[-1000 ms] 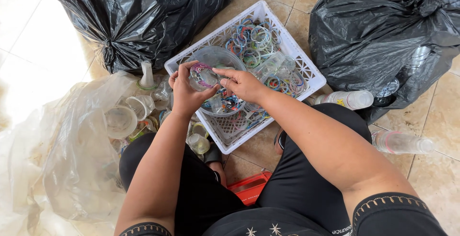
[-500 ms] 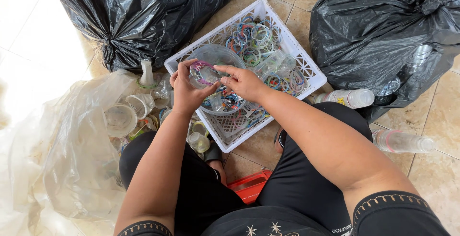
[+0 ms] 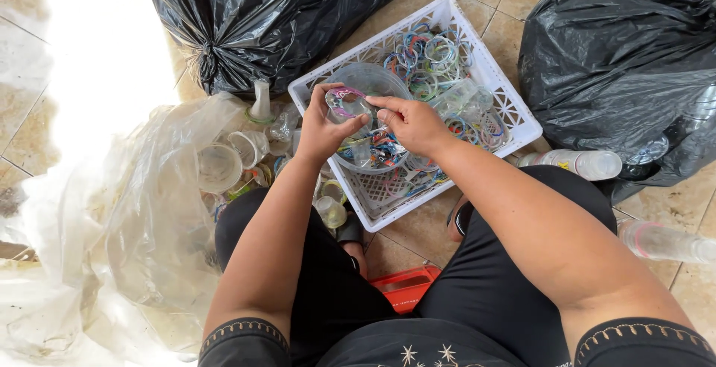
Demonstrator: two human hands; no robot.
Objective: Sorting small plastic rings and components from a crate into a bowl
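the person sits on the tiled floor with both hands over a white plastic basket point(image 3: 501, 106) that is littered with coloured plastic rings point(image 3: 432, 54). the left hand point(image 3: 322, 130) is curled around a clear plastic cup point(image 3: 344, 104), gripping it by the rim with thumb and fingers. the right hand point(image 3: 414, 122) pinches at the cup's top edge with thumb and forefinger — whether it grips a strip of film or only the rim i cannot tell. just under the hands a clear bowl point(image 3: 373, 83) holds peeled scraps. a clear bag of cups point(image 3: 142, 210) lies at the left — two black bags point(image 3: 261, 16) sit behind.
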